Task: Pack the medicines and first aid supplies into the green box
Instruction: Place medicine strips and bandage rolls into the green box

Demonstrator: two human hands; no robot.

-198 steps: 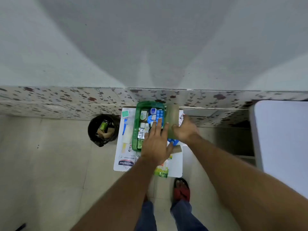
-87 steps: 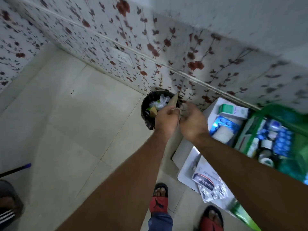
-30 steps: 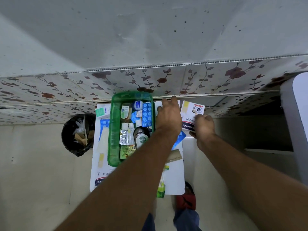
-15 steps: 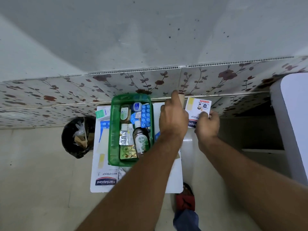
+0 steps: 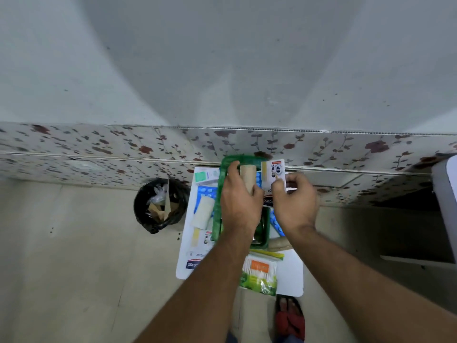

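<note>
Bin [image 5: 160, 205]: black, lined, on the floor at centre left of the frame, with brown card scraps and clear wrap inside.
Table [image 5: 290, 276]: small and white, against the flowered wall panel, at frame centre.
Leaflet [image 5: 194, 258]: white printed sheet on the table's left edge, blue logo near its lower end.
Small carton [image 5: 206, 175]: green and white, at the table's upper left, just left of the box.
Blister strip [image 5: 206, 191]: blue, below the carton.
Gauze roll [image 5: 203, 215]: white, lying on the blister strip, beside the box's left wall.
Box [image 5: 217, 214]: green, see-through, at mid-table; most of its inside is hidden by the left hand and forearm.
Left hand [image 5: 241, 204]: over the box, fingers wrapped around a tan roll [image 5: 248, 177] held upright above the box's far end.
Plaster pack [image 5: 273, 175]: white card, standing just right of the tan roll, above the box's right rim.
Right hand [image 5: 295, 203]: thumb and fingers pinching the plaster pack's lower edge.
Cotton buds [image 5: 259, 274]: clear pack with orange and green print, lower middle of the table, outside the box.
Sandal [image 5: 289, 318]: red, on the floor at bottom centre right.
</note>
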